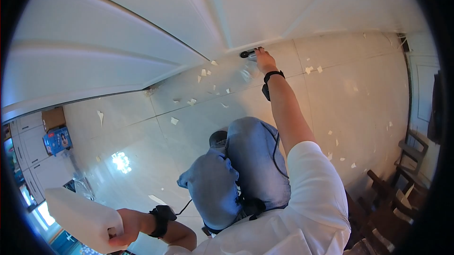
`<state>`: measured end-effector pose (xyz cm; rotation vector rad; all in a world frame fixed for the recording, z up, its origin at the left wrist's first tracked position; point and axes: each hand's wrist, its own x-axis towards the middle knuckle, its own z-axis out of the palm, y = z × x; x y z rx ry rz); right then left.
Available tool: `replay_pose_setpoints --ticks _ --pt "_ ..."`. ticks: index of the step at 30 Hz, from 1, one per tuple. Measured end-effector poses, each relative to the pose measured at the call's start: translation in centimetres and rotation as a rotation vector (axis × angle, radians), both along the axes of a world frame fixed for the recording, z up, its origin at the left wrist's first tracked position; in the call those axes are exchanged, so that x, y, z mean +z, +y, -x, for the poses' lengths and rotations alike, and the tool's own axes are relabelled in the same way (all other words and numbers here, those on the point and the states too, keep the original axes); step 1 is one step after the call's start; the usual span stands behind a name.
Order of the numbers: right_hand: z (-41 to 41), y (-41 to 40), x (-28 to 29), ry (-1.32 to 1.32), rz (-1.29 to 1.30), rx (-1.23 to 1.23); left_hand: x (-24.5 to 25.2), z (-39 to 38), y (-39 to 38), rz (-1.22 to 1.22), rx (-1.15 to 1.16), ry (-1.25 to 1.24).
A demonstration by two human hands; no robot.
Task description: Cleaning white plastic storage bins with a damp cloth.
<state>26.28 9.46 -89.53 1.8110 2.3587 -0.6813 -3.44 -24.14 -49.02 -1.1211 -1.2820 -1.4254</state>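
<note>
My left hand [126, 226] grips a large white box-shaped object [81, 216], with the thumb beside a small opening in its end. What this object is, I cannot tell. My right hand [264, 60] is stretched far forward to the foot of a white panelled surface [255, 10]. Its fingers are closed around one end of a small black-and-grey object [247, 54] with a round dark tip, low at the floor. Something clear, perhaps plastic or a reflection, shows on the floor just below it.
Torn pale scraps [192, 102] are scattered over the tiled floor [198, 127]. Dark wooden furniture [386, 209] stands at lower right, near a pale door [424, 91]. A blue box [57, 140] and a brown carton [54, 118] sit beside white cabinets [33, 141] at left. Cables run from my wrist bands.
</note>
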Motion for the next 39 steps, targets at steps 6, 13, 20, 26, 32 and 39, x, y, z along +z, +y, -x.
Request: replay_pose_setpoints --ticks 6,13,20,26,32,39 --pt "0.3 1.2 -1.0 -0.11 0.06 0.029 0.9 0.0 2.0 -0.054 0.001 -0.097" --pt "-0.3 0.2 -2.8 -0.237 0.012 0.098 -0.2 -0.4 2.0 0.021 0.179 -0.168" --pt "-1.7 1.0 -4.7 0.07 0.174 0.019 -0.9 -0.4 1.2 0.065 0.21 -0.16" --pt "-2.1 -0.3 -4.8 0.113 0.168 -0.018 -1.2 -0.7 1.7 0.098 0.131 -0.156" --pt "-1.6 -2.8 4.3 0.407 0.098 0.16 -1.1 -0.7 0.8 0.075 0.094 -0.216" --pt "-2.1 -6.4 30.7 0.835 0.315 0.1 7.3 -7.6 0.7 0.517 -0.981 -1.222"
